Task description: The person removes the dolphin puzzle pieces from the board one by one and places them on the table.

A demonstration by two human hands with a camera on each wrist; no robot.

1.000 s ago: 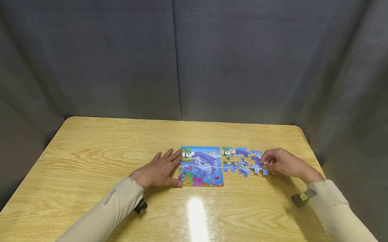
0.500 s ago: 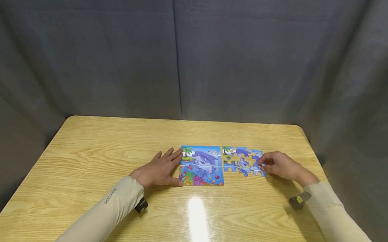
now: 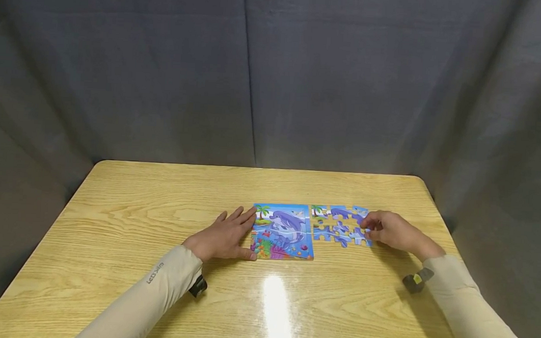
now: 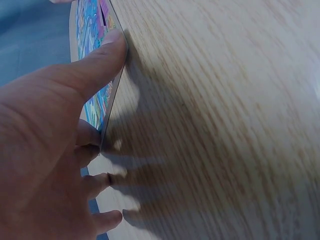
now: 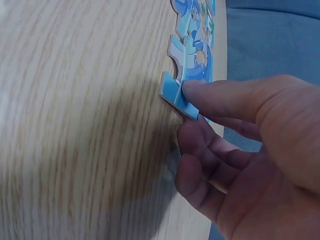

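Note:
A square dolphin puzzle board (image 3: pixel 283 231) lies flat near the middle of the table in the head view. My left hand (image 3: pixel 223 236) is spread out at its left side, thumb and fingertips touching the edge. In the left wrist view the thumb (image 4: pixel 102 62) presses on the board's corner. To the right of the board lie several loose jigsaw pieces (image 3: pixel 336 228) in rough rows. At their right end my right hand (image 3: pixel 393 231) pinches a blue jigsaw piece (image 5: pixel 171 89). Its thumb is on top and a finger at the near edge; the other fingers are curled below.
The wooden table (image 3: pixel 159 183) has rounded far corners. Grey curtains (image 3: pixel 275 87) stand behind it and at both sides. A bright light reflection (image 3: pixel 278 312) falls on the tabletop in front of the board.
My right hand has shifted slightly left with the piece, bringing it close against the neighbouring pieces, and has since stayed nearly still. The left hand remains at the board's edge.

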